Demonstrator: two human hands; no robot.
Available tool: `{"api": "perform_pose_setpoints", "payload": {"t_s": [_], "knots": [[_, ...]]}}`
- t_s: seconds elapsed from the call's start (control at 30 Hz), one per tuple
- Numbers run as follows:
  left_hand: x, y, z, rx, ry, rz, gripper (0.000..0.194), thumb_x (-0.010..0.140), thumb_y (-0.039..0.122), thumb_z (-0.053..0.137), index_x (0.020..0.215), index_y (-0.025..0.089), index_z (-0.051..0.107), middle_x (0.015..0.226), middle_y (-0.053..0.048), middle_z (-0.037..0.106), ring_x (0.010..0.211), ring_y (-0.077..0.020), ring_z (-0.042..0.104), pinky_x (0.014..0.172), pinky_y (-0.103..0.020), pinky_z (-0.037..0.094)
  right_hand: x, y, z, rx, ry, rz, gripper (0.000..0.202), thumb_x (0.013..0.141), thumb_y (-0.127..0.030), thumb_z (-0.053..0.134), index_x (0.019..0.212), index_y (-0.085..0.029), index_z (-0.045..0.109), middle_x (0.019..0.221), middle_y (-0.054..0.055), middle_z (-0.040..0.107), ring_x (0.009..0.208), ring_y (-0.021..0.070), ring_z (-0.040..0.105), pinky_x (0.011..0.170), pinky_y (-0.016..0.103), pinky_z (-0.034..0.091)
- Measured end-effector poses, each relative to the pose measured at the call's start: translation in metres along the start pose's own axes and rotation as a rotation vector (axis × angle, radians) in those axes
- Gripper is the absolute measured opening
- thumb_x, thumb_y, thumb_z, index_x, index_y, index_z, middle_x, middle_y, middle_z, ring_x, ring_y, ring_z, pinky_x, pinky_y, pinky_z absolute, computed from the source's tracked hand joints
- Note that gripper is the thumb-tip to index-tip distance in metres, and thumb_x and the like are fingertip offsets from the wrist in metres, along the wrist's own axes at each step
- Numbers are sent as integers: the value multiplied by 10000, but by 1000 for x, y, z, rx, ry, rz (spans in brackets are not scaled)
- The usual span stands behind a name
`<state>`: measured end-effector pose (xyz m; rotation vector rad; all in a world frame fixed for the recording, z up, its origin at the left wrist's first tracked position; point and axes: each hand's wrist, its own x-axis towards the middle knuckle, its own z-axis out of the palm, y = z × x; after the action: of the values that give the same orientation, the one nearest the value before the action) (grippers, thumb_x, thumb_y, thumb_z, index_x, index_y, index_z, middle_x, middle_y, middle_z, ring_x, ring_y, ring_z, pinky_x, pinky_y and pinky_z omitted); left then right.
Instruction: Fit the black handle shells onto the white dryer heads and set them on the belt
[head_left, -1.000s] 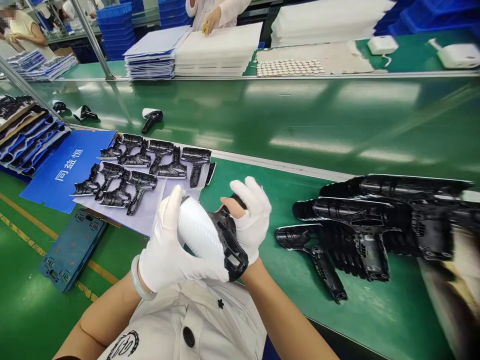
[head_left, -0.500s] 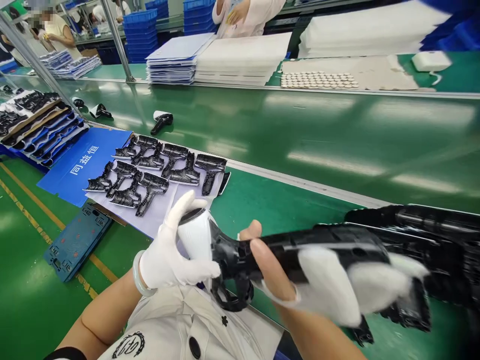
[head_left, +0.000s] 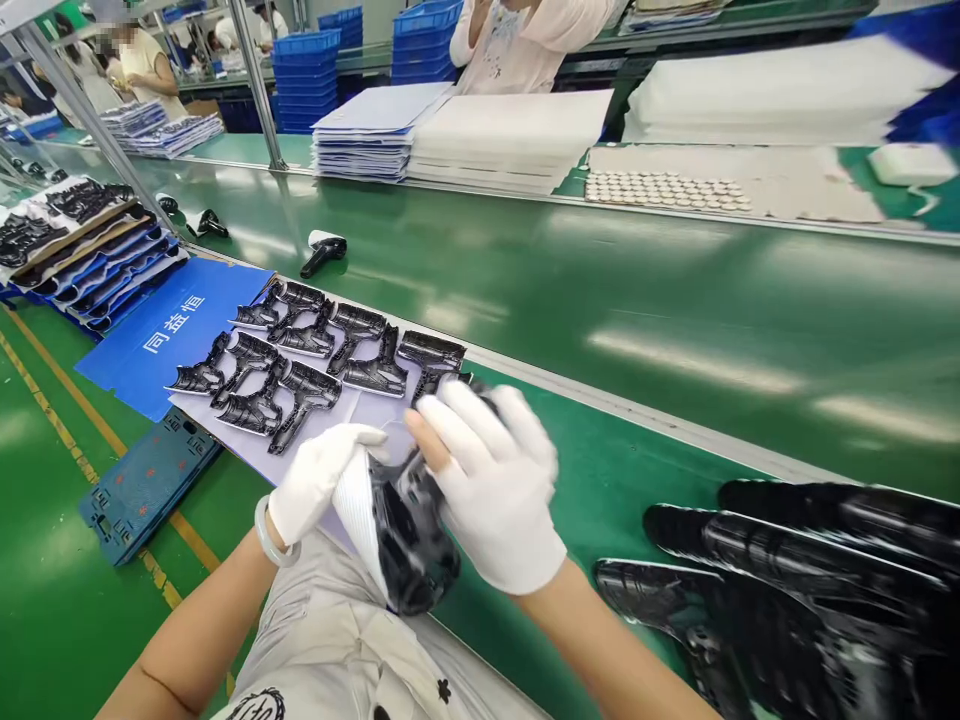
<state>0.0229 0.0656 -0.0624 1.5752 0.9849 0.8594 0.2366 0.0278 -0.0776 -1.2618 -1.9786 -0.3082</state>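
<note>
A pistol-shaped housing (head_left: 416, 540), white at one end and glossy black elsewhere, is held tilted in front of my body. My white-gloved left hand (head_left: 319, 480) is closed around its white end. The gloved right hand (head_left: 495, 470), with one bare digit showing, curls over the black part from above; its grip is partly hidden and blurred. Just beyond both hands, several black half-shells (head_left: 307, 395) lie with their ribbed insides up on a pale sheet (head_left: 330, 425).
More black shells (head_left: 810, 580) are piled at the right. A green belt (head_left: 562, 290) runs behind, carrying a black-and-white pistol-shaped unit (head_left: 325, 252). Across it are stacked white sheets (head_left: 510, 140) and a person (head_left: 517, 45). A blue board (head_left: 172, 330) lies left.
My right hand has swung left from the pile of shells and now curls over the held housing. The left hand and housing have shifted slightly left, and the housing has turned.
</note>
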Motion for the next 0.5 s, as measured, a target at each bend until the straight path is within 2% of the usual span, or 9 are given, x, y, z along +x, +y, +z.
{"api": "perform_pose_setpoints", "payload": {"t_s": [0.07, 0.1, 0.17, 0.2, 0.27, 0.37, 0.43, 0.5], "knots": [[7, -14, -6, 8, 8, -97, 441, 955, 520, 459, 972, 181, 739, 1010, -92, 767, 986, -249, 706, 959, -379, 545, 10, 13, 25, 60, -68, -40, 450, 875, -31, 492, 1262, -252, 552, 1036, 70, 723, 1050, 242, 673, 1015, 505, 468], [10, -20, -8, 14, 19, -134, 452, 948, 530, 455, 978, 174, 732, 993, -101, 767, 946, -252, 712, 909, -384, 565, 11, 23, 37, 155, -152, 35, 438, 845, -63, 530, 1253, -219, 553, 1019, 81, 728, 999, 245, 687, 955, 471, 510], [16, -30, -13, 26, 40, -187, 471, 953, 523, 431, 1047, 148, 700, 934, -118, 762, 813, -241, 714, 757, -381, 596, 11, 52, 55, 334, -297, 365, 432, 784, -188, 640, 1209, -187, 565, 999, 87, 736, 909, 248, 700, 822, 399, 558], [19, -34, -14, 35, 43, -207, 479, 959, 511, 418, 1088, 131, 680, 910, -123, 759, 747, -230, 707, 685, -372, 595, 11, 70, 62, 376, -329, 553, 438, 763, -256, 679, 1180, -179, 570, 993, 87, 738, 878, 248, 699, 779, 381, 561], [24, -39, -16, 70, 37, -245, 476, 958, 485, 424, 1137, 111, 657, 902, -130, 757, 685, -215, 696, 612, -355, 589, 14, 115, 71, 366, -307, 824, 397, 777, -350, 686, 1113, -168, 576, 939, 77, 736, 806, 231, 686, 733, 363, 551], [34, -45, -15, 185, 11, -270, 422, 943, 425, 457, 1137, 126, 683, 950, -124, 769, 755, -225, 719, 682, -368, 610, 25, 193, 72, 265, -254, 918, 304, 811, -360, 670, 1011, -143, 599, 844, 76, 711, 727, 208, 648, 707, 363, 523], [41, -50, -13, 305, -6, -263, 375, 920, 382, 498, 1124, 151, 712, 1042, -120, 772, 906, -253, 728, 837, -405, 604, 30, 244, 67, 197, -227, 931, 243, 792, -333, 725, 890, -135, 624, 767, 59, 675, 694, 186, 622, 725, 370, 508], [49, -54, -12, 440, -21, -247, 346, 902, 348, 528, 1128, 179, 728, 1147, -112, 756, 1071, -279, 693, 995, -436, 541, 34, 286, 60, 171, -186, 879, 224, 849, -351, 716, 817, -147, 631, 744, 18, 643, 696, 151, 612, 742, 344, 515]]}}
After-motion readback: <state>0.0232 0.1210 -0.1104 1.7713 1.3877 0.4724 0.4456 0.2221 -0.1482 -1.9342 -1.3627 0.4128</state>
